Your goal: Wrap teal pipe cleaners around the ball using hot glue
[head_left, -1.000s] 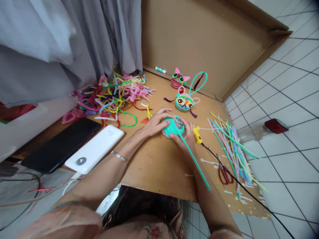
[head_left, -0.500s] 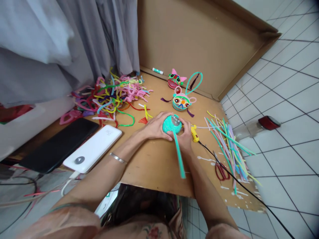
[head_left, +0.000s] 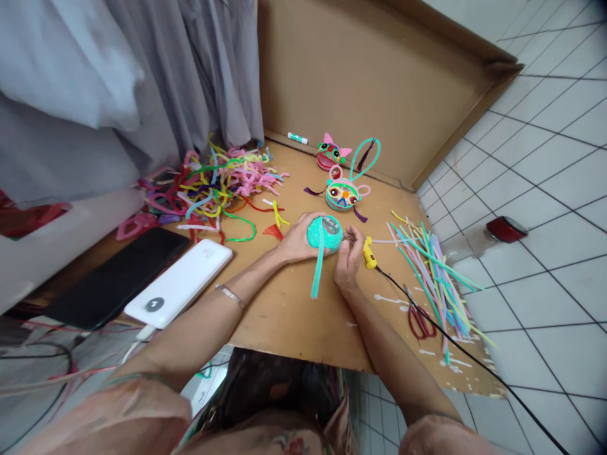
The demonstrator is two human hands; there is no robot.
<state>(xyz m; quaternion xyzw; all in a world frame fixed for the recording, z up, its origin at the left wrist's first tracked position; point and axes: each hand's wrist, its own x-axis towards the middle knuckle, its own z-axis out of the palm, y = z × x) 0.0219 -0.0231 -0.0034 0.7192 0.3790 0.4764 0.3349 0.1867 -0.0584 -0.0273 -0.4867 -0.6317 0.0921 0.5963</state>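
Observation:
My left hand (head_left: 293, 241) cups a round teal ball (head_left: 325, 232) wound from pipe cleaner, tilted up off the cardboard sheet (head_left: 294, 303). A loose teal pipe cleaner tail (head_left: 317, 273) hangs from the ball toward me. My right hand (head_left: 349, 258) is closed just right of the ball, fingertips touching its edge. A small yellow glue gun (head_left: 368, 252) lies right beside that hand.
Two finished pipe cleaner faces (head_left: 342, 194) sit behind the ball. A tangled pile of pipe cleaners (head_left: 218, 183) lies at left, straight ones (head_left: 434, 265) at right with red scissors (head_left: 420, 322). A white power bank (head_left: 177, 282) and black phone (head_left: 114, 275) lie at left.
The ball has been lifted and turned upright, and its loose teal tail has swung from lower right to pointing down toward me. My right hand shifted to the ball's right edge.

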